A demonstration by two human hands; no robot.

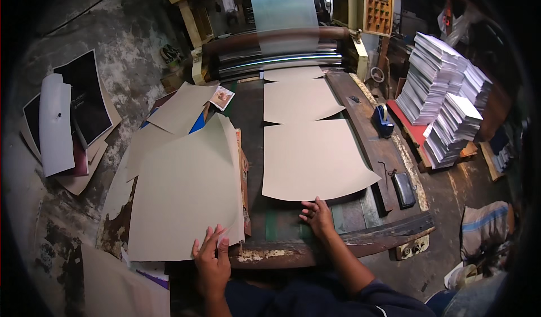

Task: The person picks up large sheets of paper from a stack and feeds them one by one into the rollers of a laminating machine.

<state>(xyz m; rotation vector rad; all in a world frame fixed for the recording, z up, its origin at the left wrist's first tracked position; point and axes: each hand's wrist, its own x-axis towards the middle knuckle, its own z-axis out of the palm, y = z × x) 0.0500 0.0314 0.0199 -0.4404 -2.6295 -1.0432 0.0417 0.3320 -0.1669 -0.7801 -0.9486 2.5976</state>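
At the near right corner of a beige cardboard sheet (180, 199), my left hand (212, 258) rests with its fingers spread over the edge. That sheet tops a stack on the left, and its far corner curls up. My right hand (318, 217) is at the near edge of another beige sheet (315, 159), fingers apart and slightly bent, holding nothing. That sheet lies on the machine's feed table with its right corner lifted. Beyond it, two more sheets, the nearer one (298, 100) with a lifted corner, run in line toward the rollers (279, 63).
A translucent film (284, 16) runs down to the rollers beside a control panel (377, 7). A tape dispenser (383, 121) and a black case (403, 190) sit on the table's right side. Tall paper stacks (431, 80) stand at right. Dark printed sheets (84, 100) lie at left.
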